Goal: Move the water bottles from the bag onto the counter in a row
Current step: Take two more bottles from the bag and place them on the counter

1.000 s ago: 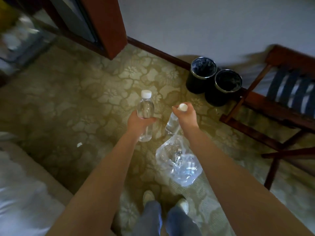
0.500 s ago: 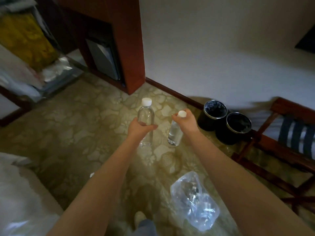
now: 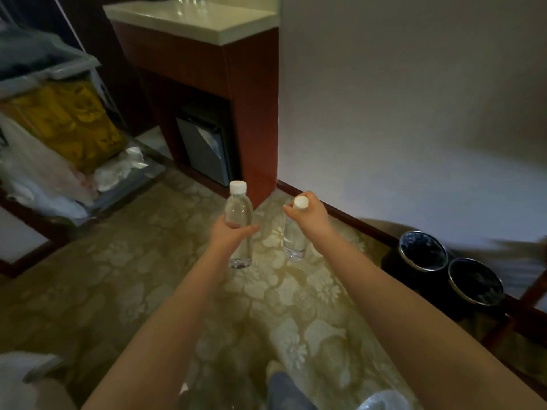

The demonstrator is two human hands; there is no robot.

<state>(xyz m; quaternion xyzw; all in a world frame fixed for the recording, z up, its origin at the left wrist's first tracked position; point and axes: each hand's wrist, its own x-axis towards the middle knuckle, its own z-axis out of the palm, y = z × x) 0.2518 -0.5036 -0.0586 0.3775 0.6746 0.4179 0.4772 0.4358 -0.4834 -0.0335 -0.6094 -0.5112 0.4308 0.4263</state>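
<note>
Now | left hand (image 3: 228,236) grips left bottle (image 3: 238,210) | right hand (image 3: 311,218) grips right bottle (image 3: 293,242), neck hidden | bag (image 3: 382,400) cropped

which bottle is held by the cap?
The right bottle, in the right hand: fingers pinch its cap. The left hand grips the left bottle round its middle.

You've got open carpet (image 3: 118,291) under and ahead of your left hand (image 3: 229,235) and right hand (image 3: 310,216), a bottle (image 3: 238,208) in each, toward 12 o'clock. Counter (image 3: 189,22) top at 12, front part free. Wall (image 3: 414,113) shuts off 1 to 3. Two black bins (image 3: 422,251) at 3 by the wall. Cart (image 3: 59,113) crowds 10.
</note>
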